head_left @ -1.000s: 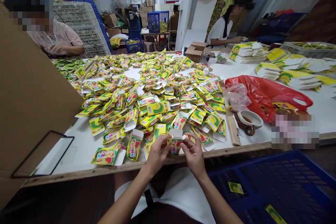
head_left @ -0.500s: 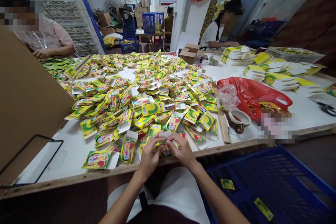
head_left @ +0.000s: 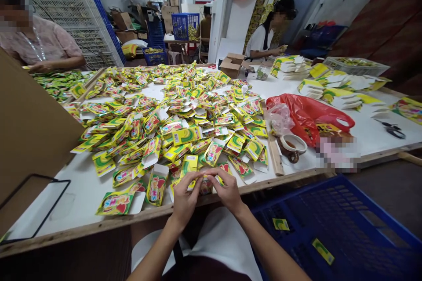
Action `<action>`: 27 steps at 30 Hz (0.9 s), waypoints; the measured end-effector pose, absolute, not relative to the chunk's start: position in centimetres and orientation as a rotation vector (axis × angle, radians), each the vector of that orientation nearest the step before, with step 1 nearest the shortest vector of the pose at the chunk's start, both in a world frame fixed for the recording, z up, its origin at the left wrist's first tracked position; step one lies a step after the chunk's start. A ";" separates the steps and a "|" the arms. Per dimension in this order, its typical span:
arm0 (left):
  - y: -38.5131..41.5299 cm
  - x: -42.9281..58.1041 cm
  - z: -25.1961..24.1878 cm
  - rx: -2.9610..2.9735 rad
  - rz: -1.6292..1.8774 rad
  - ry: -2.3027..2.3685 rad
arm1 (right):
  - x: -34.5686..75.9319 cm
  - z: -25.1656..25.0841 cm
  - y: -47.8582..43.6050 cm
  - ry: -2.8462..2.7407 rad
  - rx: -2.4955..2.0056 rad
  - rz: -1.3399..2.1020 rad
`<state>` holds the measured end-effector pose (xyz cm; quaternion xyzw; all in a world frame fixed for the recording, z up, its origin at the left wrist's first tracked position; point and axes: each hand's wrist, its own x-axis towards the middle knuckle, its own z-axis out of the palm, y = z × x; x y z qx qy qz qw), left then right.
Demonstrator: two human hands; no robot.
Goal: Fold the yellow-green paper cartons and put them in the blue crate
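Both my hands meet over the table's front edge around one small printed cardboard box [head_left: 206,186]. My left hand [head_left: 185,194] pinches its left side between thumb and fingers. From the other side, my right hand [head_left: 228,190] grips it, fingertips at its top end. The fingers hide much of this box. Just beyond lies a big heap of similar yellow-and-green boxes [head_left: 186,136], many with white end flaps sticking out. A box with an open flap [head_left: 157,185] lies left of my left hand, and another [head_left: 115,202] rests nearer the edge.
A wooden strip [head_left: 274,156] borders the heap on the right. Past it are a red plastic bag [head_left: 296,116], a cup [head_left: 294,144] and scissors [head_left: 393,131]. A blue crate [head_left: 359,204] holding two boxes stands low right. Cardboard [head_left: 33,136] rises at left. Co-workers sit across the table.
The white flap that stood up between my fingertips is now folded down, out of sight. My hands stay together on the box. The camera view has shifted slightly.
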<state>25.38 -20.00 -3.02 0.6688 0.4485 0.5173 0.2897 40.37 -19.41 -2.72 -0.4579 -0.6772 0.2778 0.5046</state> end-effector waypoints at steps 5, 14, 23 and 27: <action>-19.8 25.0 -3.5 1.797 1.372 1.159 | 40.5 -2.9 -19.3 -1.629 -1.115 0.645; -21.2 22.8 -4.6 2.082 1.317 1.190 | 42.5 -2.6 -22.1 -1.596 -1.096 0.596; -18.9 20.1 -3.5 2.499 0.624 1.410 | 52.3 1.6 -26.2 -1.828 -1.606 0.265; -18.7 20.8 -1.5 2.515 0.918 1.327 | 45.1 0.2 -24.7 -1.798 -1.406 0.525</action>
